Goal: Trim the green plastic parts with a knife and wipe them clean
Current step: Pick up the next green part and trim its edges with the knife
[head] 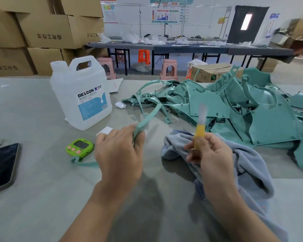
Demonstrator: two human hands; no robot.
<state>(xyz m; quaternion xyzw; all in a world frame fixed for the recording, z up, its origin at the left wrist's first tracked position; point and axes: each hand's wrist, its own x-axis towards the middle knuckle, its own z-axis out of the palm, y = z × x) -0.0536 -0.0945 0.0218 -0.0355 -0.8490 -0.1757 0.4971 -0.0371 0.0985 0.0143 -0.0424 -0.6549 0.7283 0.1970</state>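
My left hand [118, 154] grips a thin curved green plastic part [151, 115] that arcs up and away from the fingers; another stretch of green strip [85, 163] shows on the table left of the hand. My right hand [211, 154] holds a yellow-handled knife [199, 132] upright, its pale blade blurred above the handle. The knife is apart from the held part, to its right. A large heap of green plastic parts [234, 109] fills the table's right side. A grey-blue cloth [248, 161] lies under and beside my right hand.
A white DEXCON jug [82, 95] stands at the left middle. A green timer [79, 148], a dark tablet [2, 166], a small white object [120, 105] and a white card [104, 131] lie on the grey table. Cardboard boxes [42, 32] are stacked behind.
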